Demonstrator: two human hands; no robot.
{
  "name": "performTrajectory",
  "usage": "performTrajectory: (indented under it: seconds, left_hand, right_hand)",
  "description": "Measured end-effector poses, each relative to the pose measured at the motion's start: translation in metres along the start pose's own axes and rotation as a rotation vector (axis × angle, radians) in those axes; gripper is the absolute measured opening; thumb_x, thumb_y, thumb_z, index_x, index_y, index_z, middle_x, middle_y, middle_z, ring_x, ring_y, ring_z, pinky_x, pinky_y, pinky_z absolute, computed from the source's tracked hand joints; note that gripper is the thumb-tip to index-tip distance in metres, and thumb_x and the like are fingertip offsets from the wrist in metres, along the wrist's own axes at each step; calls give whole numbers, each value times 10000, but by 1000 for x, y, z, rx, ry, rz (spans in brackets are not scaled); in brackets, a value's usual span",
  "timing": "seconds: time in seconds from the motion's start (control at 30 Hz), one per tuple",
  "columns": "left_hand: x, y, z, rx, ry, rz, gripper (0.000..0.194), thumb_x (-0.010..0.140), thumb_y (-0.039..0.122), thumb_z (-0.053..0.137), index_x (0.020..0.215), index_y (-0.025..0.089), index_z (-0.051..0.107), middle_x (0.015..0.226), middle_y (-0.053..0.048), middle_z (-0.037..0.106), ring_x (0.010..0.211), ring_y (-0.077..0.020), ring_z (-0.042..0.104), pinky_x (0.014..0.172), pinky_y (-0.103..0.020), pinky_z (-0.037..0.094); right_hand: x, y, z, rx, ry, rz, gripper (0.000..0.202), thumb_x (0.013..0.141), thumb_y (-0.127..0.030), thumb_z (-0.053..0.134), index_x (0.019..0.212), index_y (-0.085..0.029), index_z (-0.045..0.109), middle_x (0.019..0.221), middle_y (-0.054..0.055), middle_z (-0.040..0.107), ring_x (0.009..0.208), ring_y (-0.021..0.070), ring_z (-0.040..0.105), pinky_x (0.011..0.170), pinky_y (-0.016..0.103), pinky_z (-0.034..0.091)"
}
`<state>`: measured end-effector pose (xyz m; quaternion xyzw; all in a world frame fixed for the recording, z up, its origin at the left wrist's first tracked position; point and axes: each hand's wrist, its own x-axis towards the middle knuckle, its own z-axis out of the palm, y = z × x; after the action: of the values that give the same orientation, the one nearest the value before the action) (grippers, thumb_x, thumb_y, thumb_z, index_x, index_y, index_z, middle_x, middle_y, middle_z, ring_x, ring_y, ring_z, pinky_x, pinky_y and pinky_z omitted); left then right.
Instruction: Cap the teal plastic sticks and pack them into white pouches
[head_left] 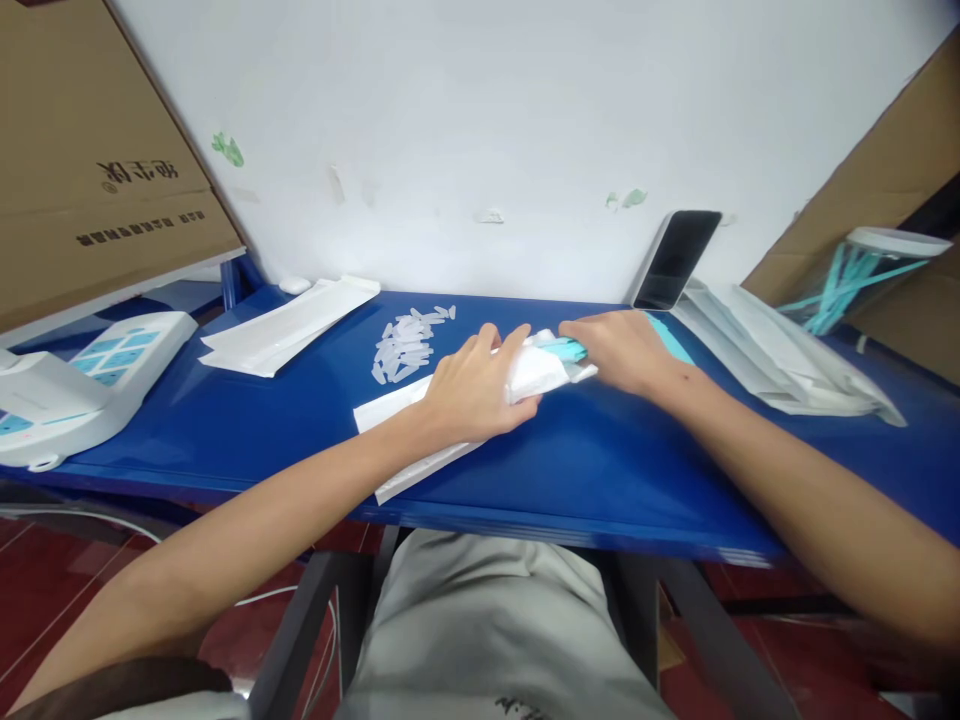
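Note:
My left hand [476, 388] is wrapped round a long white paper sleeve [536, 372], which slants across the middle of the blue table. Teal strips [564, 348] stick out of the sleeve's right end. At that end, the curled fingers of my right hand [616, 350] close on the strips; the fingertips are partly hidden. A flat teal piece [670, 338] shows just behind my right wrist. Beyond my left hand lies a loose pile of small translucent white pieces [405, 345].
White sleeves [300, 320] lie at the back left and more white bags [787, 350] at the right. A phone [679, 260] leans on the wall. A clear container [847, 280] holds teal strips. A white-and-blue device [112, 370] and a cardboard box [97, 130] stand left.

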<state>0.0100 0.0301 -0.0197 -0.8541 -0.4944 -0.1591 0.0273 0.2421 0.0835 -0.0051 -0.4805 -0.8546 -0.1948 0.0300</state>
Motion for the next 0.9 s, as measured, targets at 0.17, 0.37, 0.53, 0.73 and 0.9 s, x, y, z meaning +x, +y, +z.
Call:
performTrajectory:
  seconds: [0.17,0.37,0.53,0.73,0.9]
  left_hand:
    - [0,-2,-1,30,53,-19,830,896,494,636,1614,208,333,1352,-177,524,1158,-337,607,812,-381,553]
    - [-3,4,2,-15,27,-3,908,882,584,666,1637,250,289,1382,-167,507,1163,-336,609,833,-387,556]
    - [-2,3,-1,-235,-175,-19,931,947,771,442,1665,214,244,1510,-185,512,1360,-383,539,1004,-472,513]
    - [11,-16,-14,-568,-477,22,600,881,693,607,1193,187,690,1155,-97,737,976,-272,702,757,-341,515]
    - [17,-19,-15,-549,-562,74,404,871,569,639,740,199,542,732,-12,593,642,-170,558,560,-309,380]
  right_hand:
    - [-1,9,-1,-31,5,2,76,848,-187,595,864,-221,660,853,59,758,707,224,632,571,333,195]
    - [-2,0,-7,-47,71,-72,147,810,-94,586,851,-214,660,801,61,743,682,226,600,597,334,215]
    - [-7,-21,-16,-105,105,-168,212,847,-27,535,853,-204,652,730,64,711,636,218,573,627,342,251]
    - [-12,-51,-25,-81,3,-214,176,877,-39,553,919,-167,667,758,92,714,631,235,597,609,346,257]
    - [-17,-74,-24,-97,21,-138,219,877,-16,532,922,-175,676,727,101,716,605,230,592,593,349,230]
